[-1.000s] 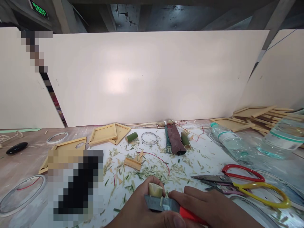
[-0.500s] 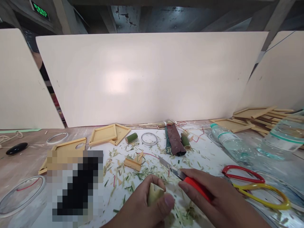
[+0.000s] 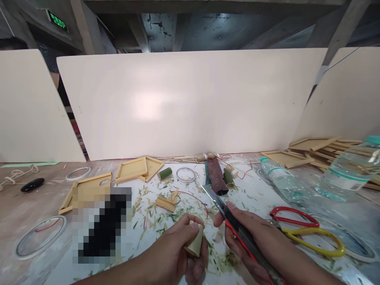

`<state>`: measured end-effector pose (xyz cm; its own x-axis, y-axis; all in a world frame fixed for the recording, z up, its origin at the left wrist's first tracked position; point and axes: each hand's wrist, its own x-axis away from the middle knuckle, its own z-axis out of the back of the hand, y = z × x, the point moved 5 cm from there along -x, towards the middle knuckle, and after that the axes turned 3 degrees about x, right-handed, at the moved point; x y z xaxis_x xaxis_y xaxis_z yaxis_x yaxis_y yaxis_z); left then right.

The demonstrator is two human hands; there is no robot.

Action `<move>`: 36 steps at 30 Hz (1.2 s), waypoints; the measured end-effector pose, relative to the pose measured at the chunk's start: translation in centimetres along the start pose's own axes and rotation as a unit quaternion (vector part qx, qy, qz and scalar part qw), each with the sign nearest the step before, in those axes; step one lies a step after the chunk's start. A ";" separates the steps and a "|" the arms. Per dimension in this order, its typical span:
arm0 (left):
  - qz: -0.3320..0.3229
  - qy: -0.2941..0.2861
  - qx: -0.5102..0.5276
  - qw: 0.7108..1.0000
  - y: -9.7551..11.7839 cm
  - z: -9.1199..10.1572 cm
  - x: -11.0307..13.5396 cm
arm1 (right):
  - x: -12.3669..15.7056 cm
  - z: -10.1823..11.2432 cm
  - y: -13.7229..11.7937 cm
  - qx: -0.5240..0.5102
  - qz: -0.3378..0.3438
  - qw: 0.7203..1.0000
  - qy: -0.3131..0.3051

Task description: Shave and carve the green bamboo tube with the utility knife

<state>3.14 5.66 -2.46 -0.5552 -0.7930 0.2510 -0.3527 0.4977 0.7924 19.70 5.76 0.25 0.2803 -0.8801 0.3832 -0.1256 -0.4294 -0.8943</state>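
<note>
My left hand [image 3: 181,247] is closed around a short, pale piece of peeled bamboo [image 3: 196,242], its end tilted toward me. In my right hand [image 3: 252,237] lies a red and black utility knife [image 3: 237,225], its blade out and pointing up and to the left. The blade is apart from the bamboo. Green and pale shavings [image 3: 190,211] are scattered on the white sheet around both hands. Beyond them lie a small split wooden piece [image 3: 165,204] and a red thread [image 3: 192,196].
Red-and-yellow-handled scissors [image 3: 314,235] lie right of my right hand. Behind them are a lying plastic bottle [image 3: 285,180] and a large bottle [image 3: 344,174]. Green bamboo pieces [image 3: 164,173], a dark brown roll [image 3: 217,176] and wooden frames [image 3: 132,170] sit farther back, before a white board [image 3: 190,107].
The bamboo has turned in my left hand, its end now facing down toward me. My right hand has rolled the knife over, showing its dark side, and the view has tilted up slightly.
</note>
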 end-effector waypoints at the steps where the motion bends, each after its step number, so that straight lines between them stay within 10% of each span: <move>1: -0.001 -0.006 -0.020 1.000 0.0 -0.1 0.0 | -0.3 0.0 0.0 0.016 0.020 1.000 0.005; 8: -0.012 -0.033 -0.158 0.987 1.8 -2.0 3.1 | -0.6 -0.6 0.7 0.051 0.011 0.997 -0.050; 15: -0.135 0.048 -0.458 0.877 6.0 -1.9 8.0 | -0.8 -1.1 -1.6 0.200 0.063 0.974 -0.086; 20: -0.087 0.135 -0.321 0.933 5.9 1.1 7.9 | -1.6 -1.8 -2.9 0.297 0.222 0.928 -0.034; 24: -0.067 0.100 -0.205 0.971 4.7 1.6 6.6 | -0.6 -2.3 -1.6 0.339 0.290 0.893 -0.060; 36: -0.097 0.098 -0.092 0.986 2.8 1.8 6.5 | 0.3 -2.5 -0.7 0.283 0.176 0.942 -0.040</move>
<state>-2.75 2.55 0.39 -0.3276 -0.9288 0.1731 -0.2859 0.2721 0.9188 17.45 5.29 1.54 0.3901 -0.9198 0.0418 0.2961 0.0824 -0.9516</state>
